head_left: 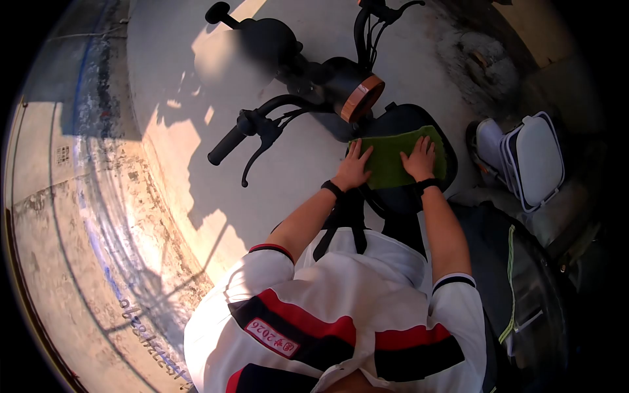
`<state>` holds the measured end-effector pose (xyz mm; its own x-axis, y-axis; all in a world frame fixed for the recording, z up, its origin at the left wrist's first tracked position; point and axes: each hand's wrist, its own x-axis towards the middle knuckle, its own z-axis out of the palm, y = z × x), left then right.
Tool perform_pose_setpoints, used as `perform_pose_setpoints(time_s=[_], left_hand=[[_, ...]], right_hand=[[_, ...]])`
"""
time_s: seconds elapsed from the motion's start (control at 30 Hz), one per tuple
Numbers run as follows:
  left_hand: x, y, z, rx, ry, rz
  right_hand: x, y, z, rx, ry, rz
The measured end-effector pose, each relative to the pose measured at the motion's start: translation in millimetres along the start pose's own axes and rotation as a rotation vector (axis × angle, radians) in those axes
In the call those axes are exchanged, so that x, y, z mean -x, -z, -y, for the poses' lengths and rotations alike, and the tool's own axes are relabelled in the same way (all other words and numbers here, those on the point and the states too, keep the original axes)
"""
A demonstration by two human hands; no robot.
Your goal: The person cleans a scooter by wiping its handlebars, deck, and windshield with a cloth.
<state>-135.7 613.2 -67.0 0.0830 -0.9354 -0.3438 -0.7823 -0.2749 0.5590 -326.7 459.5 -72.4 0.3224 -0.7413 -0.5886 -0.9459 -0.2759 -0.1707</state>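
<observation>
A green cloth [388, 152] is spread over a black, rounded, seat-like surface [406, 119] just behind a set of handlebars. On the cloth's left part rests my left hand [354, 166], lying flat with the fingers stretched forward. My right hand [420, 158] presses flat near the cloth's right end, its fingers slightly spread. Both palms face down, and neither hand grips anything. A dark band circles each wrist.
Ahead are the left handlebar grip and brake lever [246, 134], an orange-rimmed round part [362, 98] and a mirror [219, 13]. To the right stands a white-and-grey box-like container [534, 160]. A stained, marked wall [105, 229] runs along the left.
</observation>
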Motion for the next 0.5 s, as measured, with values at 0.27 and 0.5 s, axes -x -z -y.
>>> perform_pose_setpoints(time_s=[0.27,0.5], left_hand=[[1.2,7.6,1.5,0.041,-0.018,0.002],[-9.0,4.2,1.5,0.009,-0.065,0.03]], right_hand=[[-18.3,-3.0,30.3,0.052,0.223,0.074],[-3.9,0.4,14.6,0.071,0.135,0.084]])
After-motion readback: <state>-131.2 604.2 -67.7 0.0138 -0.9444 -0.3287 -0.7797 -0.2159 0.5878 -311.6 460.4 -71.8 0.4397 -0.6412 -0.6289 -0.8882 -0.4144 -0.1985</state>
